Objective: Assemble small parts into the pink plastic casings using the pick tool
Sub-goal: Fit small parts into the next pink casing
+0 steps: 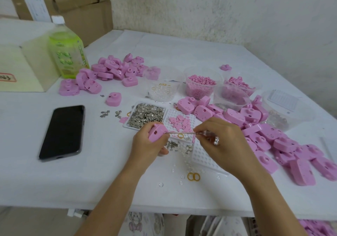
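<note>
Nearby, a phone [63,131] lies left of the gripped casing [157,132].

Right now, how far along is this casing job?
Possibly done: the back pile of casings by the bottle, though I can't tell whether they're finished. In hand: the left hand holds one casing, and the right hand holds the pick with its tip at it. Left: the bigger right pile, and a tray full of metal parts.
</note>
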